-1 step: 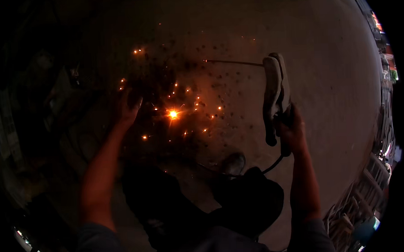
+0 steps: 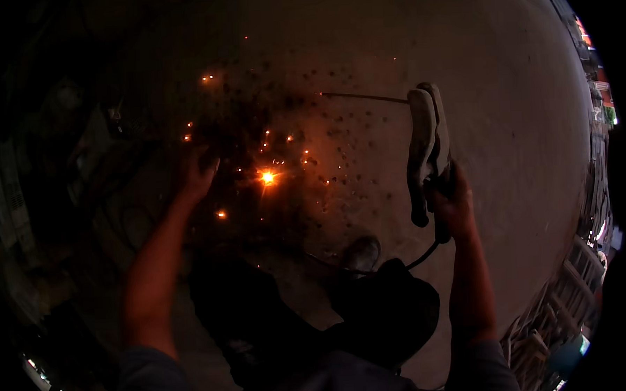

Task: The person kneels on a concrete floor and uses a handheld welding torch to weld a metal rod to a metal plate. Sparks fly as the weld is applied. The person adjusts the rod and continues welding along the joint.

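My right hand (image 2: 453,202) is closed round the handle of a welding electrode holder (image 2: 423,135), pale-jawed with a dark lever. From its jaws a thin welding rod (image 2: 364,96) points left, its tip glowing faintly red. A bright orange glowing spot (image 2: 268,177) lies left of the rod tip and apart from it, with scattered sparks around. My left hand (image 2: 199,174) is left of the glow, thumb and fingers curved about something dark that I cannot make out; its fingertips fade into shadow.
A dark cable (image 2: 424,255) runs from the holder past my knee. My shoe (image 2: 361,253) rests on the grey floor (image 2: 506,131), speckled with dark spots. Metal frames (image 2: 568,289) are stacked at the lower right. Dim boxy shapes stand at the far left.
Several sparks have shifted or faded, and fewer glow on the right. The rod tip has dimmed slightly. Both hands and the electrode holder stay nearly in place.
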{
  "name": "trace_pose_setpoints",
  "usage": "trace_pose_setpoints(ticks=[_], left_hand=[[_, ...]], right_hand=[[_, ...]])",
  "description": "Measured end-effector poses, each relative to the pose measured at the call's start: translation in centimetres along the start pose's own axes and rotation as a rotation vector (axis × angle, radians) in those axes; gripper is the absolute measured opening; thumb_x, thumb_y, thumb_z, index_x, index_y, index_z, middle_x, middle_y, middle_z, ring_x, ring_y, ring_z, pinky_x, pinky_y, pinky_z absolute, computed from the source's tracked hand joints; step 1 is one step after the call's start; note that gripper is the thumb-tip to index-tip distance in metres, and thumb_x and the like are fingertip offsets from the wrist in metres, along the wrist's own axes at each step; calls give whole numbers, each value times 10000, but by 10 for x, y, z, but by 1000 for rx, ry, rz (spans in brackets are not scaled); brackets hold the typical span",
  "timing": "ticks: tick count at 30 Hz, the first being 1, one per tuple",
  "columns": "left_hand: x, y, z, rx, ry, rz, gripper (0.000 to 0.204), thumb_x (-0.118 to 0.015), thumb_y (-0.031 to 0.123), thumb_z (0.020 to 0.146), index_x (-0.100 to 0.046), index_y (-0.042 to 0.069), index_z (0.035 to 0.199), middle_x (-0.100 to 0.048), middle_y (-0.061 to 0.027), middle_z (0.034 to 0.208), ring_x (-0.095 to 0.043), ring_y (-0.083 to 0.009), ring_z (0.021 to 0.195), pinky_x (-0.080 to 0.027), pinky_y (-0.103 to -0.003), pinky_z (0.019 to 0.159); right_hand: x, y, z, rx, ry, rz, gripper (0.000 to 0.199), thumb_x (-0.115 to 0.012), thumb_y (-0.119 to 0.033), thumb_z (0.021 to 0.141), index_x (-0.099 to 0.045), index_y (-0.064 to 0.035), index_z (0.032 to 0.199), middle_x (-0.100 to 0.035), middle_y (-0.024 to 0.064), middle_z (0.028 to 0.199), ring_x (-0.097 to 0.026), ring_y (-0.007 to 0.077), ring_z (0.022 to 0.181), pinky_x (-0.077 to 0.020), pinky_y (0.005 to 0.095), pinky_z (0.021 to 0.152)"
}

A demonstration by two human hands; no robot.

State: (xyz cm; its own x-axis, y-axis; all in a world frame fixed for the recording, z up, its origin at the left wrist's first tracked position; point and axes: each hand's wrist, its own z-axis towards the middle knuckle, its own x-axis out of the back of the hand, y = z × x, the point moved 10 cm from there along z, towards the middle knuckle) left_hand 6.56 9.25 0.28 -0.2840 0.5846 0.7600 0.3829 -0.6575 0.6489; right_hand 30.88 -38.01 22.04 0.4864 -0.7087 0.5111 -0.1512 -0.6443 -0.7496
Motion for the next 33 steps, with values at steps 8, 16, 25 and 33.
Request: trace_pose_setpoints(ticks=[8,16,25,33], left_hand=[[-19,64,-28,-108,-185,30,340,-798,191,855,-697,-1,1116,-710,-199,1054,-696,-371,961,-560,-416,837],[-34,93,-23,-88,-286,60,259,-801,202,820,-720,-1,959,-720,-182,936,-689,-376,917,-533,-462,806],[-49,86,-23,26,-374,195,235,-738,226,876,-719,46,1025,-716,-140,1032,-660,-359,1019,-460,-497,988],[-49,86,-23,-1,-376,214,219,-737,230,880,-728,53,1009,-716,-119,1040,-657,-352,1025,-459,-493,993]], right_hand=[[-10,13,-14,74,-39,-89,571,-785,-121,869,-565,22,1376,-721,104,948,-667,168,828,-550,333,790],[-22,6,-14,35,-121,-171,582,-793,-158,846,-575,21,1355,-738,187,1010,-713,249,902,-548,367,845],[-23,0,-17,59,-129,-233,591,-790,-175,847,-566,43,1349,-735,223,1013,-736,302,929,-552,390,846],[-27,-3,-19,53,-145,-273,604,-795,-182,842,-564,42,1353,-733,226,1006,-736,311,921,-555,396,844]])
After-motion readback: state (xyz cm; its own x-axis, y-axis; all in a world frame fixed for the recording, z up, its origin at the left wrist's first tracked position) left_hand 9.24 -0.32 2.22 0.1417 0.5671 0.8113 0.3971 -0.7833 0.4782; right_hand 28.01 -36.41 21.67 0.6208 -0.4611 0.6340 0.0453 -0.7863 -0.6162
